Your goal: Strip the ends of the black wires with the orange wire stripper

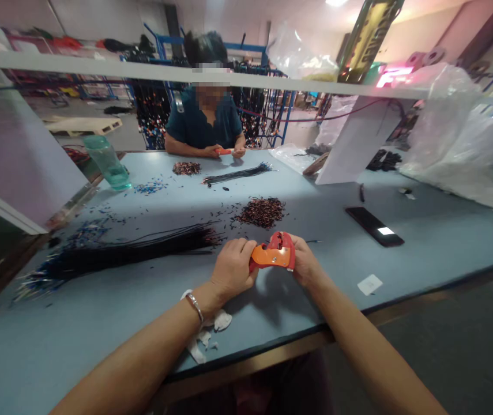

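Orange stripper tool [272,255] between both hands

Workshop interior: pale blue table [423,219] spanning the centre, white shelf rail [99,68] at 12 o'clock, blue metal racks [281,115] beyond, ceiling light [336,2] at 1 o'clock.

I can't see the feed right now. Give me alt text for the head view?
Both hands, left hand and right hand, hold an orange and red plastic hand tool over a light blue worktable. A long bundle of thin black wires lies to the left, a heap of small dark cut pieces beyond.
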`<state>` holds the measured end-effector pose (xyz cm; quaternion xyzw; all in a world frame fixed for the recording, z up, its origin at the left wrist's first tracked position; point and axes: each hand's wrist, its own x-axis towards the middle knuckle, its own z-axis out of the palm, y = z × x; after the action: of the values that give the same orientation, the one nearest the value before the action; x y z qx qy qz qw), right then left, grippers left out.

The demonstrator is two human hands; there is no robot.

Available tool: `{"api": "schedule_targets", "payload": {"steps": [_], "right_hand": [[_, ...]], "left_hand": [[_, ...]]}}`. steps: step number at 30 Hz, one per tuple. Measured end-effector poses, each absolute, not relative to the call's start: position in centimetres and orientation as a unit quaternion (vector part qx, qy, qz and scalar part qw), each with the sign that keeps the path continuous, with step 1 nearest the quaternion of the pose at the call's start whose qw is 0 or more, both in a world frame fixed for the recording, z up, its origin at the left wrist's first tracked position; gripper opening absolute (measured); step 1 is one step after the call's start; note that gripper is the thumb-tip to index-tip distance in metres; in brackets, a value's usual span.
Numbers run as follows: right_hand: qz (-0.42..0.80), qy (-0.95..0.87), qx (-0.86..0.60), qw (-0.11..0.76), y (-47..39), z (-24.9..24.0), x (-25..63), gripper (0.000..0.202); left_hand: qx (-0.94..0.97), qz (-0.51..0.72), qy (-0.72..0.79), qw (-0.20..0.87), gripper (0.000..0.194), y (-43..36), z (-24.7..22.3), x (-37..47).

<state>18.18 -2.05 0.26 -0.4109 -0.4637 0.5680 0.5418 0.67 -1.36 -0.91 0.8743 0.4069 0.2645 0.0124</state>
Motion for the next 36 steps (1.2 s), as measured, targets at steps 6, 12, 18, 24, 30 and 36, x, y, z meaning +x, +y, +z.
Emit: {"api": "schedule_targets", "payload": {"steps": [6,12,18,24,30,36], "right_hand": [[0.571,-0.481,-0.412,0.522,-1.88,-0.08,18.40,0.023],[0.569,-0.499,-0.412,0.507,-1.94,-0.19,18.38,0.019],[0.547,-0.520,-0.423,0.502,-2.06,-0.04,18.31,0.020],[0.537,-0.531,-0.421,0.502,-2.24,0.07,18.13,0.018],[0.544,-0.537,-0.424,0.485,-2.46,0.59,17.88,0.012],[0.542,-0.540,-0.428,0.481,-2.33,0.18,17.95,0.006]], "left_hand": [[0.864,0.279,0.418,-0.007,0.029,-1.35,-1.00,0.65],[0.867,0.271,0.419,-0.008,0.028,-1.35,-0.97,0.68],[0.866,0.281,0.415,-0.001,0.028,-1.36,-1.00,0.68],[0.866,0.275,0.417,0.008,0.028,-1.31,-0.98,0.65],[0.870,0.265,0.416,0.019,0.022,-1.35,-0.83,0.62],[0.868,0.247,0.430,0.013,0.017,-1.45,-0.91,0.65]]}}
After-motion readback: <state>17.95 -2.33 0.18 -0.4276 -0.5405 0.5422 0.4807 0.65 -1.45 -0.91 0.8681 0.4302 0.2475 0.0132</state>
